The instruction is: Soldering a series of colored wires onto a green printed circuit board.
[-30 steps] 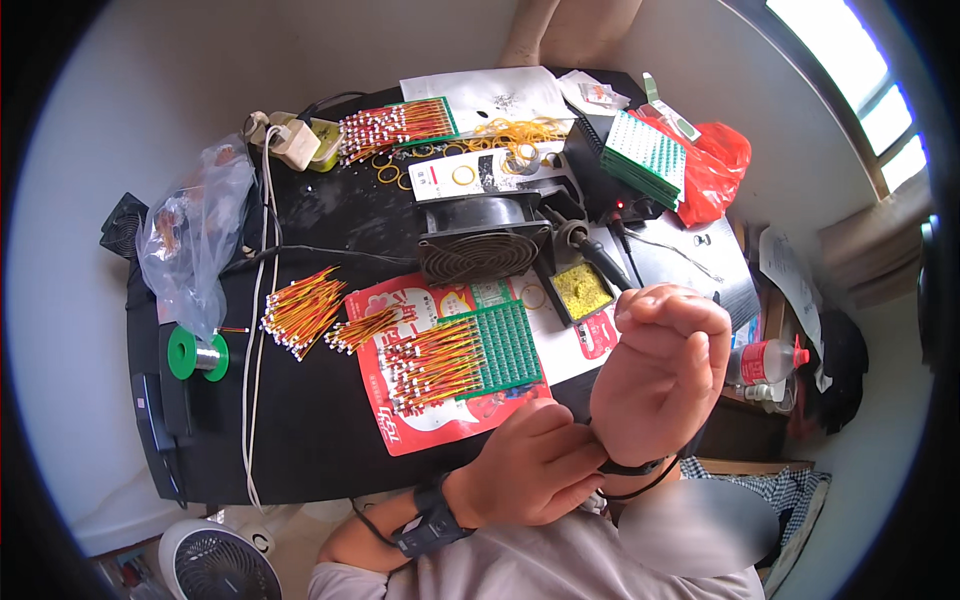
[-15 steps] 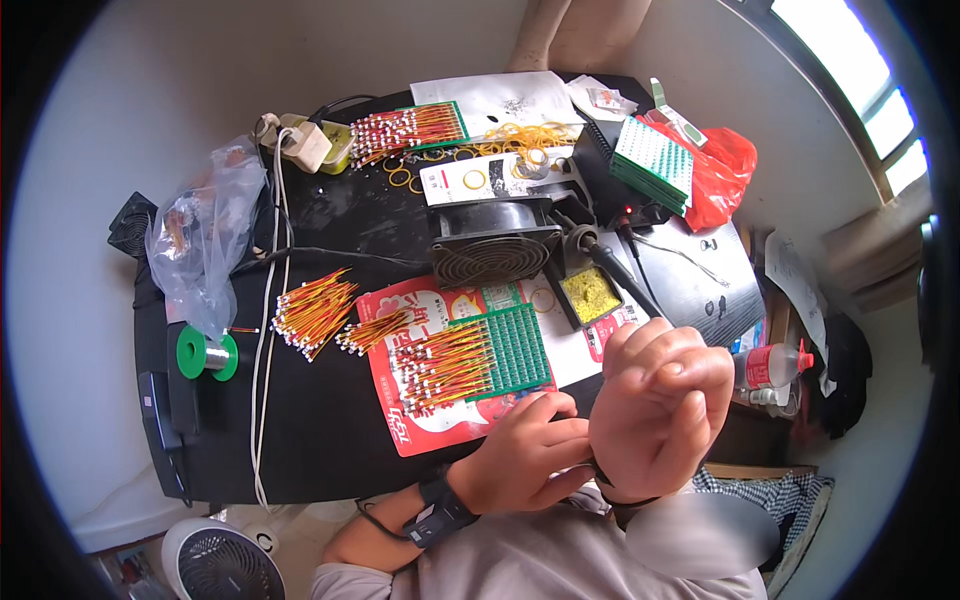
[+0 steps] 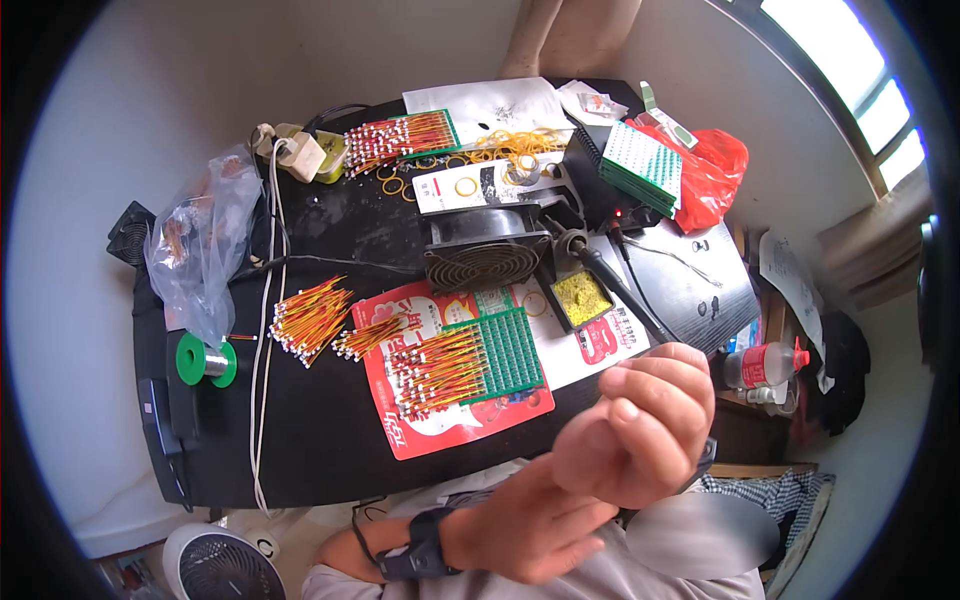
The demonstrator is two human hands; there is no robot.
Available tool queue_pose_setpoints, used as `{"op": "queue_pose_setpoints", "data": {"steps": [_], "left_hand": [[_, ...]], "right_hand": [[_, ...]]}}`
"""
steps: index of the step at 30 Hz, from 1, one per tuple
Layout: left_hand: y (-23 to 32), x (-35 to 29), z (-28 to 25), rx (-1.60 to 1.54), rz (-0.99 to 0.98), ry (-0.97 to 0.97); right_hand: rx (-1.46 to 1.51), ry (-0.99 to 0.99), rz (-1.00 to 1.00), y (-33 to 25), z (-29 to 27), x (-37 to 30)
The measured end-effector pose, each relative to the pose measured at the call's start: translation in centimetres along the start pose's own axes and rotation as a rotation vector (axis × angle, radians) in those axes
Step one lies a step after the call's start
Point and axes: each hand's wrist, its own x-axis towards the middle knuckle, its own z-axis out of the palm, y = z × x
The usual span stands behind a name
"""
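The left hand [image 3: 535,520] lies against the right wrist with its fingers stretched out; their tips are partly hidden, so I cannot tell whether they pinch anything. The right hand [image 3: 645,425] is raised near the front edge of the black tabletop [image 3: 330,430], fingers curled loosely into the palm, with nothing seen in it. A dark band [image 3: 706,455] shows just behind the right hand, mostly covered, and another dark wristband [image 3: 428,543] sits on the left wrist with a thin cord [image 3: 360,540] looping beside it. That cord could snag on the tabletop's edge if the left arm swung outward. The soldering iron [image 3: 615,280] slants toward the right hand from beside the yellow sponge [image 3: 583,300]; a careless lift could knock it, and the red light [image 3: 617,213] nearby suggests power, so a burn seems possible. The green board [image 3: 515,350] rests on the red card [image 3: 460,437], its wires [image 3: 440,370] jutting left; a sleeve dragged across might pull them crooked or scatter the loose wire pile [image 3: 310,318] farther left.
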Motion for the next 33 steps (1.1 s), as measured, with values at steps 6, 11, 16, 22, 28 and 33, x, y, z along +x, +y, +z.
{"op": "queue_pose_setpoints", "data": {"steps": [6,11,16,22,28,33], "left_hand": [[-0.8,0.8,1.6,0.046,-0.079,-0.039],[-4.6,0.1,1.8,-0.01,-0.098,0.002],[-5.2,0.4,1.5,-0.031,-0.079,0.008],[-5.3,0.3,2.8,-0.181,-0.093,-0.002],[-5.6,-2.2,4.0,-0.371,-0.36,0.05],[-6.0,-2.0,2.6,-0.092,-0.257,0.116]], "right_hand": [[-0.145,-0.131,0.107,1.2,-0.2,0.1],[0.501,-0.006,0.583,1.2,-1.0,-0.8],[1.137,0.02,1.043,0.3,-1.7,-0.3],[1.596,0.082,1.269,0.9,-1.4,-0.1],[0.385,-0.238,0.247,2.2,-0.1,-0.1],[0.6,-0.034,0.452,2.2,0.6,-0.4]]}}
